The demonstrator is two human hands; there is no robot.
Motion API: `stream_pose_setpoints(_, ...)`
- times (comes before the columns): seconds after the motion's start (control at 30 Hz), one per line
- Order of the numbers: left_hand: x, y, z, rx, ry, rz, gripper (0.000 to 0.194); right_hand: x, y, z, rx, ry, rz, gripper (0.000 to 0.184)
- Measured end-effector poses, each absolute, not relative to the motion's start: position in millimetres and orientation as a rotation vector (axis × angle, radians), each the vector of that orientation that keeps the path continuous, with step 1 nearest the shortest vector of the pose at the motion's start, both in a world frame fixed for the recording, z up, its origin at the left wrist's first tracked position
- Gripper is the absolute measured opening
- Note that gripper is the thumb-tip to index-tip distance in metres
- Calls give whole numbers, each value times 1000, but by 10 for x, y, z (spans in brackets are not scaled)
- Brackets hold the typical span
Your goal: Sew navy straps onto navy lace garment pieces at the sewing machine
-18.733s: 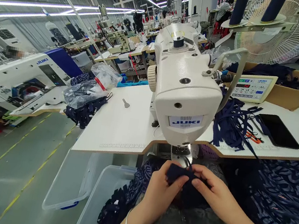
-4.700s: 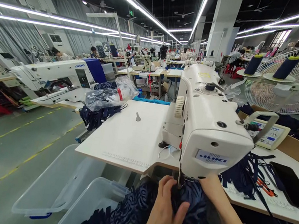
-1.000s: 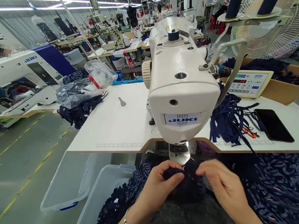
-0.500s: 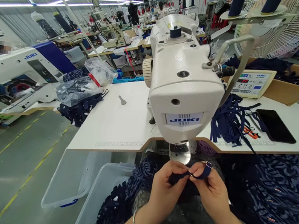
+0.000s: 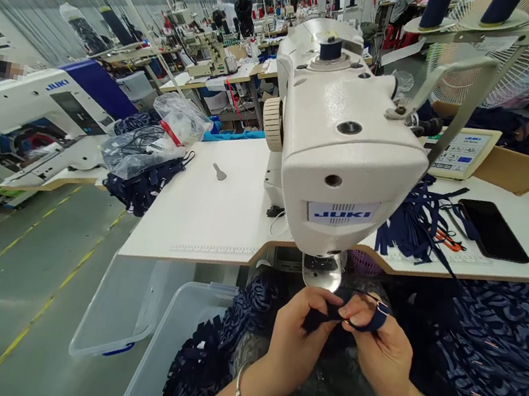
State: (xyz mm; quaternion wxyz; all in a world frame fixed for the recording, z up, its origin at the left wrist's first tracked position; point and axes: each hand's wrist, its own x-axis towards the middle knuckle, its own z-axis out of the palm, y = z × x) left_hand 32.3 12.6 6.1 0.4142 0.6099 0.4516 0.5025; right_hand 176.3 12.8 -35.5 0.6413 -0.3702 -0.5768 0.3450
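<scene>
My left hand (image 5: 297, 342) and my right hand (image 5: 378, 349) meet just below the head of a white JUKI sewing machine (image 5: 342, 143). Both pinch a narrow navy strap (image 5: 366, 320) with a small metal piece on it. The strap loops over my right fingers. Under my hands lies dark navy patterned fabric (image 5: 250, 310), bunched in my lap. The machine's presser foot area (image 5: 320, 271) is right above my fingertips.
The white table (image 5: 211, 216) carries a pile of navy strips (image 5: 412, 223), orange snips (image 5: 447, 240), a black phone (image 5: 492, 229) and a control panel (image 5: 457, 152). Clear plastic bins (image 5: 124, 310) stand at lower left. More patterned fabric (image 5: 499, 339) lies at the right, a fan (image 5: 513, 44) behind.
My hands came off the bunched fabric and took up the navy strap between them. The view has shifted slightly left, so the machine head sits further right.
</scene>
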Motion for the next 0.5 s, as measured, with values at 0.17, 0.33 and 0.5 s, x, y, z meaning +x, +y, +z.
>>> stream_pose_setpoints(0.17, 342, 122, 53, 1417, 1121, 1267, 17, 1772, 171, -333, -772, -1359, 813, 25)
stream_pose_setpoints(0.33, 331, 113, 97, 1471, 1111, 1254, 15, 1761, 179, -292, -803, -1336, 880, 23)
stream_pose_setpoints(0.5, 286, 111, 110, 1506, 1102, 1265, 18, 1754, 178, -312, -795, -1309, 910, 23)
